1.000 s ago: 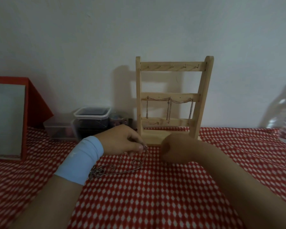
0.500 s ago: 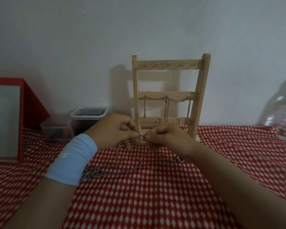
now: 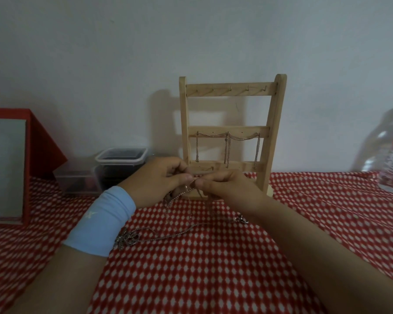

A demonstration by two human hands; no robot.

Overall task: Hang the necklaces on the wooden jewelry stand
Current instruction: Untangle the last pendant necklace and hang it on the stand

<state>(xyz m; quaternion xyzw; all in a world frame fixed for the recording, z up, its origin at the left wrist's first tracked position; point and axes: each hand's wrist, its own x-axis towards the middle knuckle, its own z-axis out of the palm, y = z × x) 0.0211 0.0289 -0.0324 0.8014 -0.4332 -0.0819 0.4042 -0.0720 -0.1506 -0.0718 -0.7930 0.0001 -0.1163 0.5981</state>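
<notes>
wall point(image 3: 123, 53): plain white | tablecloth point(image 3: 191, 279): red-white check | light: dim

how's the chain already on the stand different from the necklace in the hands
The hung chain drapes along the middle bar of the wooden stand, off the cloth; the held necklace is pinched by left hand and right hand, slack trailing on the cloth. The hung chain looks coppery, the held necklace silvery. The held necklace carries a flower-like pendant; the hung chain shows none plainly. Both are thin metal chains.
</notes>
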